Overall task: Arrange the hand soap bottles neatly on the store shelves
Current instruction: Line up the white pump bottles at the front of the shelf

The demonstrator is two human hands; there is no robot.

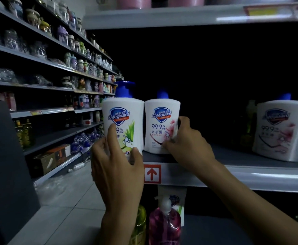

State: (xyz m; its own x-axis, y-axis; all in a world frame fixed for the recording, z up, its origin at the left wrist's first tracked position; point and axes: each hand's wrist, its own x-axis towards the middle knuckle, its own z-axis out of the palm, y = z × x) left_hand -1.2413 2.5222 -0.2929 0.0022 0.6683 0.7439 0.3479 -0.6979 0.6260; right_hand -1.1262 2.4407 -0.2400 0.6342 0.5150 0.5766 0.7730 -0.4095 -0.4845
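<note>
Two bottles stand upright, shoulder to shoulder, straight ahead: your left hand (116,166) wraps the green-label bottle (123,113), your right hand (189,145) grips the pink-label bottle (160,121) low down.

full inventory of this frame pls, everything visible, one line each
green-label soap bottle: 1, white with blue pump, left end of middle shelf, base hidden
pink-label soap bottle: 1, white with blue cap, on the shelf just right of the first
third soap bottle: 1, white with pink print, blurred, far right of same shelf
red arrow tag: 1, red and white, shelf's front edge
pink clear bottle: 1, lower shelf, below the tag
yellow-green bottle: 1, lower shelf, left of the pink one
pink tubs: 2, top shelf
aisle shelving: grey, left, packed with cups and bottles, count unclear
left hand: grips green-label soap bottle
right hand: holds pink-label soap bottle's right side
</note>
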